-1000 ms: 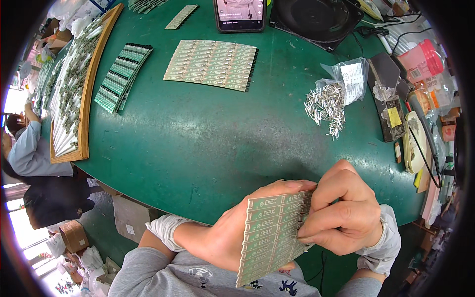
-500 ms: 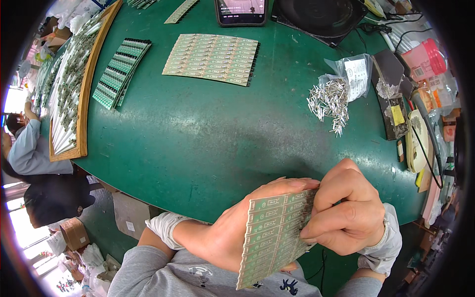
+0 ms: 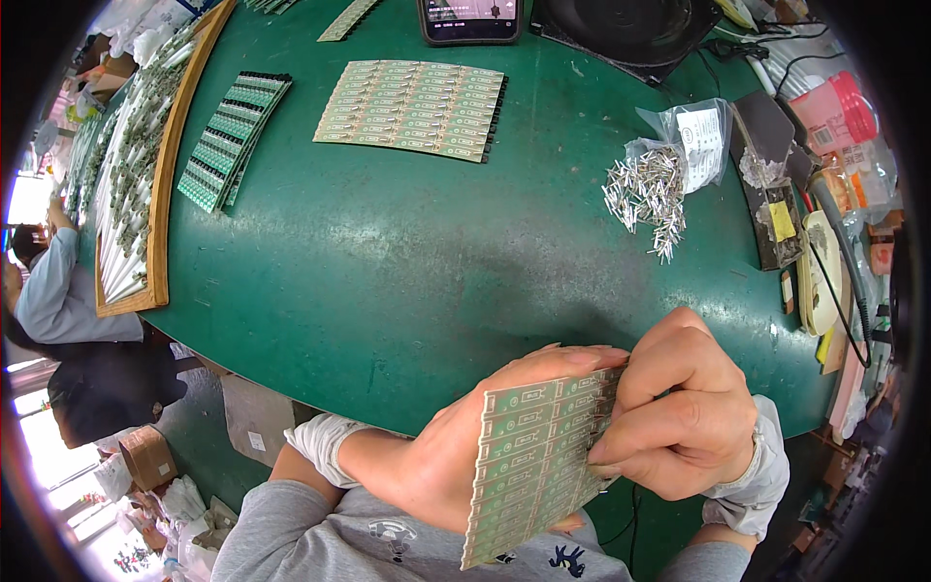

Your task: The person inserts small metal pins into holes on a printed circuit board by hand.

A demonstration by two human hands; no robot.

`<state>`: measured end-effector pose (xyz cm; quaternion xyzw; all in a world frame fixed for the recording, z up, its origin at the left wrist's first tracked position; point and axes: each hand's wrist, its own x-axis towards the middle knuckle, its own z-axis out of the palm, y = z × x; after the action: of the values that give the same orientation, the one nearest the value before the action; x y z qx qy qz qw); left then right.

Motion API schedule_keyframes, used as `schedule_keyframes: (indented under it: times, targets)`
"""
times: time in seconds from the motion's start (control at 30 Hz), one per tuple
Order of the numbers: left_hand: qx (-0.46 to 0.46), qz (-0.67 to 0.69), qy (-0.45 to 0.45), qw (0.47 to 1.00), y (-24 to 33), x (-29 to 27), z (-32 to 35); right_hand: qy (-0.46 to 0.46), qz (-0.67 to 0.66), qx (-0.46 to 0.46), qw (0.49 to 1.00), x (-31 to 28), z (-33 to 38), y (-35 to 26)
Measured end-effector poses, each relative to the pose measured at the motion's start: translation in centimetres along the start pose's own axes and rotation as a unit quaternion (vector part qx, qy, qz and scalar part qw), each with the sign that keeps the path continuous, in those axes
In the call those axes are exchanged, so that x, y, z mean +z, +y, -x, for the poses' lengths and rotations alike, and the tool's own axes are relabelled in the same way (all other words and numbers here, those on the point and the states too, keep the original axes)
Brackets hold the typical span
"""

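As we look down through the head view, both hands meet at a green circuit-board panel (image 3: 529, 475) held up just beyond the near edge of the desk (image 3: 388, 281), in front of a grey T-shirt (image 3: 301, 524). The panel is tilted, its printed face, ruled into rows of small rectangular outlines, turned toward us and to the right. We see the left hand (image 3: 451, 456) supporting it from behind, with fingers along the upper edge and a fingertip showing below. The right hand (image 3: 684, 412) is curled at the panel's right side, thumb and finger against its face; how tightly these close, and on what, we cannot tell.

Farther back on the desk we note a second panel (image 3: 412, 107) lying flat, with metal parts on it and dark pieces along its right edge. To its left lies a slanted stack of green boards (image 3: 228, 145), then a wooden-framed tray (image 3: 160, 228) of white rods (image 3: 131, 238). To the right, a loose pile of small metal pins (image 3: 645, 199) lies against a clear plastic bag (image 3: 703, 150). A smartphone (image 3: 470, 24) and a black tray (image 3: 621, 39) occupy the far side.
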<state>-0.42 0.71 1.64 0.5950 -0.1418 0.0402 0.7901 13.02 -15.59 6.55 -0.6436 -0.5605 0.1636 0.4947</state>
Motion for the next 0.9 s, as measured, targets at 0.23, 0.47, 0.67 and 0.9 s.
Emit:
schedule_keyframes:
  times: [0.23,0.47,0.67,0.9]
  targets:
    - [-0.005,0.009,-0.021,1.0,-0.2,-0.5,-0.2,-0.002,-0.001,-0.001,1.0,0.1,0.2,-0.2]
    - [0.021,0.041,0.007,0.999,-0.6,0.3,0.0,0.027,0.07,-0.087,0.993,0.6,0.5,-0.1]
    - [-0.014,-0.013,-0.007,1.0,0.3,-0.4,0.1,-0.045,0.215,-0.159,0.962,-0.2,2.0,-0.7]
    - [0.073,-0.015,0.037,0.997,-2.1,0.5,0.6,-0.003,0.397,-0.229,0.889,-1.0,1.8,-0.9]
